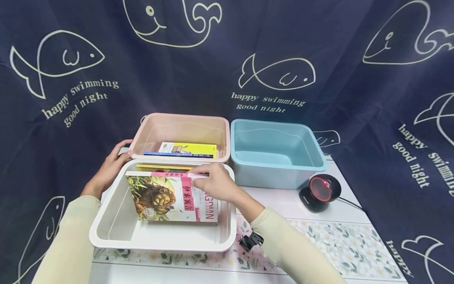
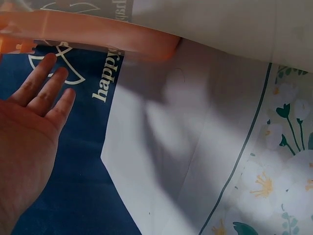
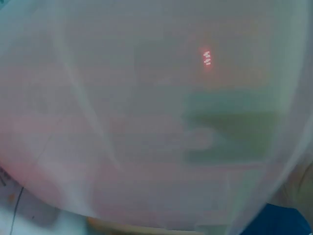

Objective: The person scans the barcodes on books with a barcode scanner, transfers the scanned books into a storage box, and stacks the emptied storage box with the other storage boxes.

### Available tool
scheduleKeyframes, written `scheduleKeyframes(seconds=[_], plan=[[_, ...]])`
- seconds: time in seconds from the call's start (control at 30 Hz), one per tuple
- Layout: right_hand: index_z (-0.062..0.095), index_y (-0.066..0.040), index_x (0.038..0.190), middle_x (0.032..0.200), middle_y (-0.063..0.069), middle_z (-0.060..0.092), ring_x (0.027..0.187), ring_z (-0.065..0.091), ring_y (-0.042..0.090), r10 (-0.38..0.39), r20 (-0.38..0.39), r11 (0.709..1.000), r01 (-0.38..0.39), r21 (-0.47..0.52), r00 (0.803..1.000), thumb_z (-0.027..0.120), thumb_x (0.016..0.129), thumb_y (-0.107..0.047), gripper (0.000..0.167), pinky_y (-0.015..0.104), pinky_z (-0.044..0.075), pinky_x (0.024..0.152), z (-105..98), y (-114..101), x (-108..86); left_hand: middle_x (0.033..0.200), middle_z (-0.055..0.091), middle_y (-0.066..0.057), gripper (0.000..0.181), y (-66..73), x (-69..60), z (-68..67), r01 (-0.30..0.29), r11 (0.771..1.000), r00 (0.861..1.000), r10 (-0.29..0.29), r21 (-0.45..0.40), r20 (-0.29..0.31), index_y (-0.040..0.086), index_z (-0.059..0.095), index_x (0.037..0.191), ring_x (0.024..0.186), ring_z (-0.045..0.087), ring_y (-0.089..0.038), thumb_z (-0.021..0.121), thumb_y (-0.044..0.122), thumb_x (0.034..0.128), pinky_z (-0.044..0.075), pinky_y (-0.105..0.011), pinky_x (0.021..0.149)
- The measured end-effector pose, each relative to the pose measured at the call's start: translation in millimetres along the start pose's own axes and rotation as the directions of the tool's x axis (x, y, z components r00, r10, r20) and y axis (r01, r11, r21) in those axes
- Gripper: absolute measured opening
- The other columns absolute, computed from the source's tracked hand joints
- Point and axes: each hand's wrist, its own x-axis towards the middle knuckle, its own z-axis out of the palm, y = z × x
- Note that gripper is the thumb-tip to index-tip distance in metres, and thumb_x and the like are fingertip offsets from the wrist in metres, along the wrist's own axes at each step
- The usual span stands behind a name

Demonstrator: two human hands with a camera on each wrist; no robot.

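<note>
My right hand (image 1: 217,183) grips the top edge of a picture-cover book (image 1: 159,197) with a lion and a pink title band. The book stands tilted inside a white bin (image 1: 110,241), its cover facing me. Behind it in that bin, another book with a yellow edge (image 1: 142,167) partly shows. My left hand (image 1: 110,170) is at the left corner where the white bin meets a pink bin (image 1: 191,125). In the left wrist view, the left hand's (image 2: 34,127) visible fingers are extended beside the pink bin's wall. The white bin's cloudy wall (image 3: 122,122) fills the right wrist view.
The pink bin holds a yellow book (image 1: 207,149) and a blue-edged book (image 1: 177,154). A blue bin (image 1: 269,177) stands to its right. A black desktop scanner (image 1: 320,191), glowing red, sits beside it with a cable. Dark fish-print cloth (image 1: 198,86) hangs behind.
</note>
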Motion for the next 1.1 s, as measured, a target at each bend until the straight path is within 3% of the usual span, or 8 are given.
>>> scheduleKeyframes(seconds=[0.23, 0.5, 0.63, 0.77, 1.03, 1.1], plan=[[0.078, -0.008, 0.119, 0.119, 0.01, 0.076, 0.099, 0.069, 0.014, -0.065, -0.046, 0.997, 0.067, 0.047, 0.997, 0.071, 0.09, -0.005, 0.03, 0.024, 0.059, 0.077, -14.7, -18.4, -10.3, 0.1, 0.063, 0.029, 0.059, -2.5, 1.0, -1.1, 0.013, 1.0, 1.0, -0.013, -0.009, 0.014, 0.029, 0.025, 0.163, 0.093, 0.063, 0.009, 0.047, 0.04, 0.11, 0.05, -0.014, 0.078], [0.077, -0.003, 0.118, 0.111, 0.016, 0.077, 0.08, 0.075, 0.016, -0.068, -0.105, 0.985, 0.083, 0.15, 0.992, 0.073, 0.088, -0.002, 0.03, 0.033, 0.063, 0.07, -46.1, -46.2, -22.5, 0.127, 0.053, 0.021, 0.056, -4.2, -1.2, -0.2, -0.018, 0.999, 1.0, 0.019, 0.027, -0.01, 0.028, 0.027, 0.163, 0.104, 0.053, 0.01, 0.045, 0.038, 0.1103, 0.047, -0.013, 0.082], [0.078, -0.003, 0.116, 0.105, 0.015, 0.079, 0.077, 0.075, 0.017, -0.083, -0.169, 0.979, 0.112, 0.172, 0.982, 0.073, 0.089, -0.001, 0.028, 0.036, 0.063, 0.07, -66.4, -56.4, -30.7, 0.115, 0.058, 0.028, 0.056, -4.1, -0.2, -1.9, -0.018, 1.0, 1.0, 0.018, 0.005, 0.001, 0.029, 0.026, 0.163, 0.097, 0.058, 0.013, 0.044, 0.039, 0.1108, 0.051, -0.014, 0.078], [0.079, -0.009, 0.114, 0.1, 0.011, 0.079, 0.073, 0.074, 0.018, -0.082, -0.249, 0.981, 0.123, 0.152, 0.965, 0.074, 0.09, -0.005, 0.024, 0.036, 0.063, 0.066, -82.5, -62.0, -40.4, 0.1, 0.062, 0.031, 0.055, -5.5, 1.8, -2.6, -0.018, 0.999, 1.0, 0.018, -0.035, 0.001, 0.028, 0.028, 0.162, 0.092, 0.062, 0.012, 0.048, 0.036, 0.1102, 0.052, -0.014, 0.076], [0.08, -0.012, 0.112, 0.097, 0.006, 0.079, 0.073, 0.073, 0.014, -0.117, -0.391, 0.991, 0.135, 0.019, 0.913, 0.078, 0.089, -0.007, 0.024, 0.031, 0.061, 0.064, -116.0, -59.9, -74.5, 0.101, 0.063, 0.03, 0.056, -1.7, 0.8, -0.7, 0.006, 0.999, 1.0, -0.005, -0.042, 0.02, 0.032, 0.029, 0.161, 0.092, 0.062, 0.01, 0.049, 0.04, 0.1094, 0.054, -0.018, 0.075], [0.08, -0.013, 0.113, 0.096, 0.003, 0.079, 0.073, 0.074, 0.014, -0.095, -0.422, 0.994, 0.107, 0.005, 0.902, 0.078, 0.09, -0.008, 0.024, 0.031, 0.061, 0.064, -123.6, -54.7, -85.0, 0.102, 0.063, 0.031, 0.056, -0.6, 0.0, -1.0, 0.007, 0.999, 1.0, -0.006, -0.043, 0.019, 0.033, 0.029, 0.161, 0.093, 0.062, 0.011, 0.049, 0.041, 0.1093, 0.054, -0.018, 0.075]])
